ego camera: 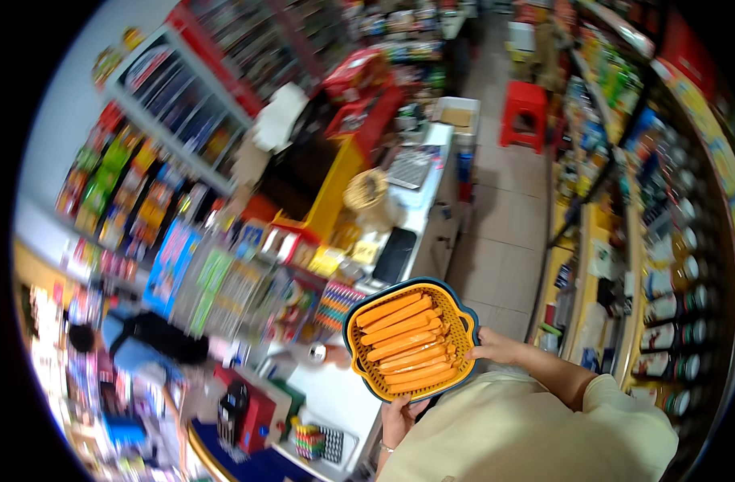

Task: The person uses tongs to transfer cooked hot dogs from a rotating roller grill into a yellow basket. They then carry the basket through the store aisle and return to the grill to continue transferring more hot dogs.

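Before my body is a yellow perforated plastic basket (459, 308) nested in a dark blue-green basin (349, 325). Orange wrapped sausages (403, 337) lie side by side in the basket. My left hand (398, 413), with a bracelet at the wrist, grips the near left edge of the basin. On the right side, my right hand (494, 346) holds the rim with the thumb over the edge. The fingers beneath the basin are partly hidden.
A white counter (331, 385) carries a drink can (318, 353), a calculator (334, 444) and a black phone (395, 256). A red stool (524, 117) stands in the tiled aisle. Shelves of jars (668, 337) line the right. A person with a black backpack (156, 340) is at lower left.
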A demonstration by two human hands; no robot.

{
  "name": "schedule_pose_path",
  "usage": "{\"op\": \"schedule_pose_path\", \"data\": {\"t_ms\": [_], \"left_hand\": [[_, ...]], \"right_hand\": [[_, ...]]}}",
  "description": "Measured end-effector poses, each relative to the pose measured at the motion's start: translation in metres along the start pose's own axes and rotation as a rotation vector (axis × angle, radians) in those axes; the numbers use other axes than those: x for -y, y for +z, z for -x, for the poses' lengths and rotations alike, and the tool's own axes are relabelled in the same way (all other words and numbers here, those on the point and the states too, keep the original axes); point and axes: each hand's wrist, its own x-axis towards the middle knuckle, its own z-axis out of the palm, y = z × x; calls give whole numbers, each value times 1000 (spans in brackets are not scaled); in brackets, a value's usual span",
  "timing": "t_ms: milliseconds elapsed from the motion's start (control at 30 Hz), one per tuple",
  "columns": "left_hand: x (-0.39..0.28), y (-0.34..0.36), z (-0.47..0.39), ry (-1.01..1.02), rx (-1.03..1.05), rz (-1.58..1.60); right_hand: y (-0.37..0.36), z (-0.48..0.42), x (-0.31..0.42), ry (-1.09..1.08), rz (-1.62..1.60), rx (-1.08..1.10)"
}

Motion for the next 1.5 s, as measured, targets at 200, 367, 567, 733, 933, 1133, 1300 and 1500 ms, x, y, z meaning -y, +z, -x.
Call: {"op": "schedule_pose_path", "data": {"t_ms": [200,367,567,733,933,1133,1300,1500], "left_hand": [[-8,71,-88,-161,317,-241],[25,129,-183,-369,363,-305],[62,260,-317,-470,402,-385],[83,407,-419,-509,384,-455],[85,552,-519,-425,449,-383],[77,644,-653,-445,447,-544],[67,751,-760,-470,499,-446],[12,882,-866,-320,632,-626]], "right_hand": [[-45,46,-4,129,-321,-514],[-121,51,-32,36,-426,-629],[-280,36,9,149,-371,-746],[-429,19,98,243,-382,-857],[-589,-10,160,55,-278,-942],[-723,-73,187,248,-189,-852],[-846,-108,208,265,-69,-961],[-994,-174,317,110,-337,-832]]}}
